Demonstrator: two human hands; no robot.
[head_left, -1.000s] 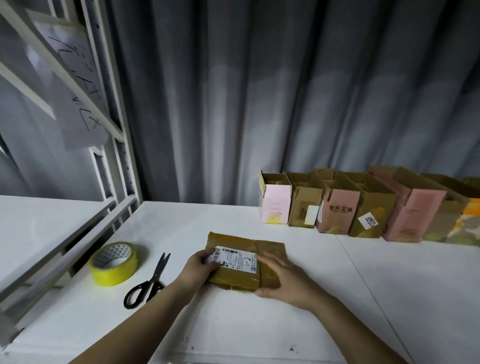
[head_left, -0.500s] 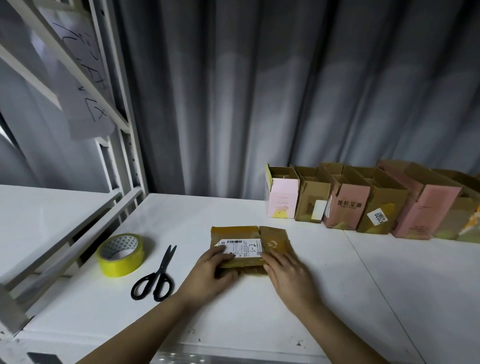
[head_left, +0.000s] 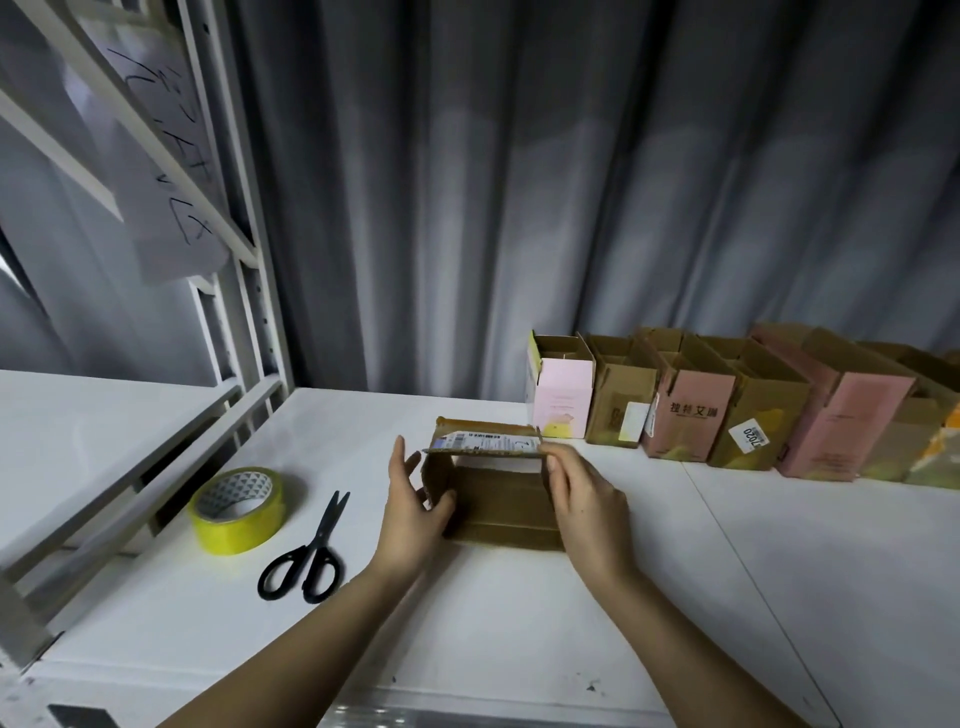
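Two hands on cardboard box (head_left: 498, 530), ctr frame, on white table (head_left: 519, 623). Box half-squared, open end twd camera, labelled panel on top. L hand (head_left: 415, 501) pinches left wall: thumb inside, fingers straight outside. R hand (head_left: 587, 499) grasps right wall.

Risks:
- Uneven push → walls skew, box collapses flat.
- Top panel unsupported at mid, may sag.
- Shove twd upper right could bump row of open cartons (head_left: 675, 415).
- Lower left: scissors (head_left: 311, 551) & yellow tape (head_left: 236, 512) near L forearm; a sweep would knock them.

One carton (head_left: 498, 504), one tape (head_left: 236, 512), one scissors (head_left: 311, 545), at least six boxes (head_left: 691, 415).
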